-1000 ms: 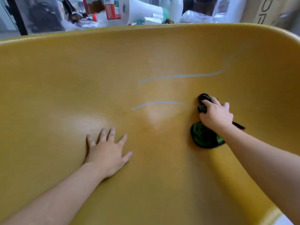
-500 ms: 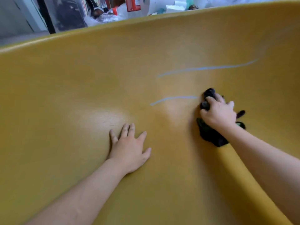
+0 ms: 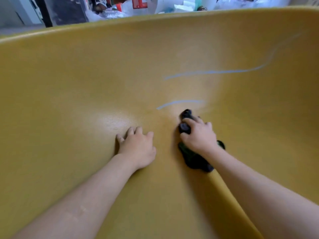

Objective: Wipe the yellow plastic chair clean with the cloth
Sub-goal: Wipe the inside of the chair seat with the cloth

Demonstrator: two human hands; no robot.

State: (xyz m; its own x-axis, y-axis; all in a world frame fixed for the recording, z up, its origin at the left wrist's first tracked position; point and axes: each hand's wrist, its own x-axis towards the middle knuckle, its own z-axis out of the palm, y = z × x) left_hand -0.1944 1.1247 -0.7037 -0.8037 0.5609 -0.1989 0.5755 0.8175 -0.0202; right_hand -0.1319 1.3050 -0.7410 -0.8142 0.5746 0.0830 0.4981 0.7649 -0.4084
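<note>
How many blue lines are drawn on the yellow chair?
2. A long blue line curves across the yellow chair, up and to the right. A shorter blue line sits lower, just above the dark cloth in the right hand. More could hide under the arms.

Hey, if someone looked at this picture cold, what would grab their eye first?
The yellow chair fills nearly the whole frame, with two pale blue streaks across its upper right. Near the centre, the right hand grips a dark cloth against it, and the left hand presses flat beside it.
</note>
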